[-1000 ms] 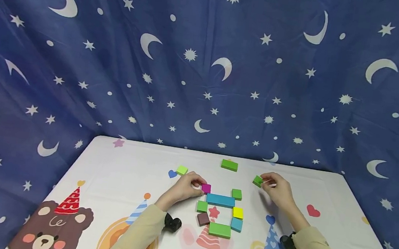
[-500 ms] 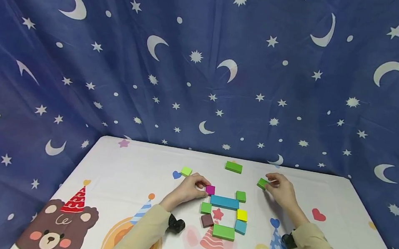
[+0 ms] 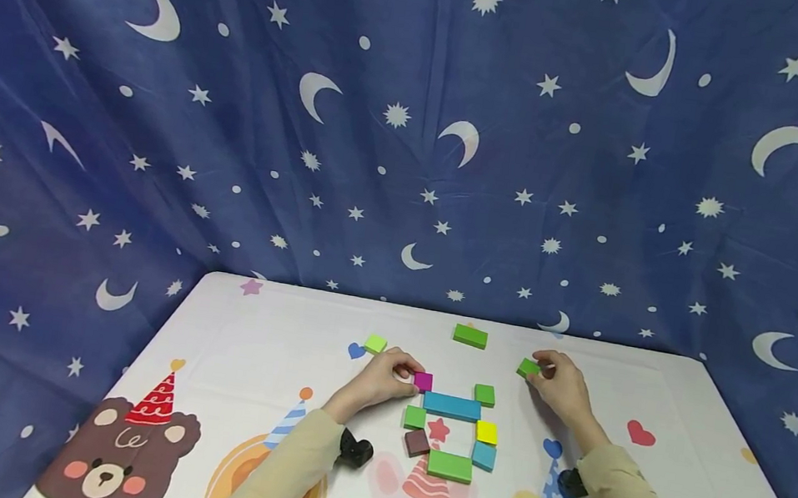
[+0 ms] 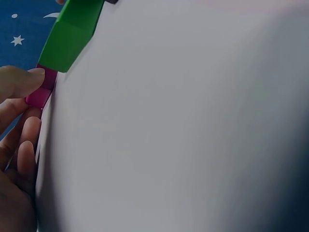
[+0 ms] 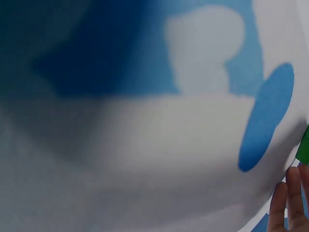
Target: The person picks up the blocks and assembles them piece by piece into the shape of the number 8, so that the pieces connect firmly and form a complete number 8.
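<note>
On the white cloth, my left hand (image 3: 381,381) pinches a small magenta block (image 3: 423,382) at the upper left corner of a ring of blocks. The left wrist view shows the thumb (image 4: 21,82) on the magenta block, with a green block (image 4: 70,36) close above it. My right hand (image 3: 566,389) holds a small green block (image 3: 528,369) by its right side between thumb and finger, apart from the ring. Only a corner of that green block (image 5: 303,147) and some fingertips (image 5: 293,186) show in the right wrist view.
The ring holds a long blue block (image 3: 451,407), a yellow block (image 3: 487,432), a short blue block (image 3: 483,456), a long green block (image 3: 449,467) and a brown block (image 3: 416,443). Farther back lie a lime block (image 3: 375,344) and a green block (image 3: 470,337).
The head view has shifted a little, so everything appears slightly farther right. The right hand's green block has turned slightly; the left hand stays at the magenta block.
</note>
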A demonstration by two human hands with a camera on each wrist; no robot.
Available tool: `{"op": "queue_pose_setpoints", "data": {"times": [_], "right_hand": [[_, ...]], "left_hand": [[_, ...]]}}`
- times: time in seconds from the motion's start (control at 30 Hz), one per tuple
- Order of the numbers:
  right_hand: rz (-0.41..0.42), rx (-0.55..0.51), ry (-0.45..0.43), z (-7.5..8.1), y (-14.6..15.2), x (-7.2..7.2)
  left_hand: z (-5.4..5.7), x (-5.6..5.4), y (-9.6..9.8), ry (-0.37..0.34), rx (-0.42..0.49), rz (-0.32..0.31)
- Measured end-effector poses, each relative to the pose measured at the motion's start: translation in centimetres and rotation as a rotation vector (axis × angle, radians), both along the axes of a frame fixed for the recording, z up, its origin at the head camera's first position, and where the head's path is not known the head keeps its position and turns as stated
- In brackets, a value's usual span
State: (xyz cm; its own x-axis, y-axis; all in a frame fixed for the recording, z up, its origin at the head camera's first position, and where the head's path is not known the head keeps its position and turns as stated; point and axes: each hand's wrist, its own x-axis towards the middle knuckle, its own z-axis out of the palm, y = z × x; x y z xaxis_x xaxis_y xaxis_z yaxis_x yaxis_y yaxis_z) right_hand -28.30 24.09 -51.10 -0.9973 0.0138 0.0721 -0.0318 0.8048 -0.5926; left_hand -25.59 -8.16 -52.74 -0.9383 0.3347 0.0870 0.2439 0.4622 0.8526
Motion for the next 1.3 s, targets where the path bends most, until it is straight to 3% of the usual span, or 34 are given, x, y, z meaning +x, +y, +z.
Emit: {"op": "queue_pose_setpoints", "data": {"times": [0.63, 1.3], "right_hand": [[0.007, 0.074, 0.000, -0.20, -0.06, -0.17], [0.011, 0.059, 0.001, 0.13, -0.40, -0.02]], "left_hand": [[0.03, 0.19, 0.23, -0.012, 0.014, 0.014], [0.02, 0.07, 0.12, -0.010, 0.009, 0.021]]}}
